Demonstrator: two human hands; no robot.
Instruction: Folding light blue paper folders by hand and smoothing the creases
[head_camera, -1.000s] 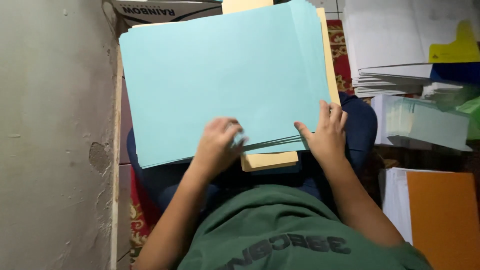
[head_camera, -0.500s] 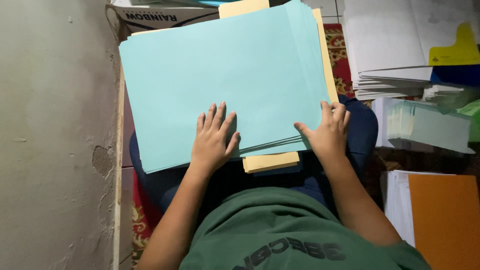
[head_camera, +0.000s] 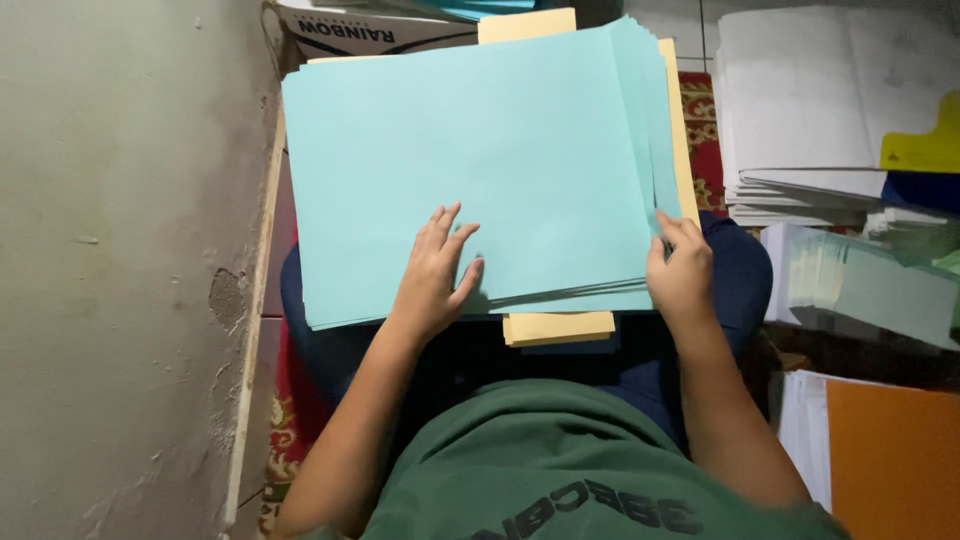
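A fanned stack of light blue paper sheets (head_camera: 480, 160) lies across my lap, with a few pale yellow sheets (head_camera: 558, 326) sticking out beneath it at the near and far edges. My left hand (head_camera: 435, 275) rests flat on the top blue sheet near its lower edge, fingers spread. My right hand (head_camera: 680, 272) grips the lower right corner of the blue stack, fingers curled over the sheet edges. I sit in a green shirt and dark blue trousers.
A grey wall (head_camera: 120, 250) runs down the left. Stacks of white paper (head_camera: 810, 120) with a yellow folder (head_camera: 925, 145) sit at the right, a wrapped pale green ream (head_camera: 860, 285) below them, and an orange sheet pile (head_camera: 890, 450) at lower right. A cardboard box (head_camera: 370, 35) stands beyond the stack.
My left hand went from curled at the stack's lower edge to lying flat on the top sheet. My right hand shifted from flat on the corner to gripping the right edge.
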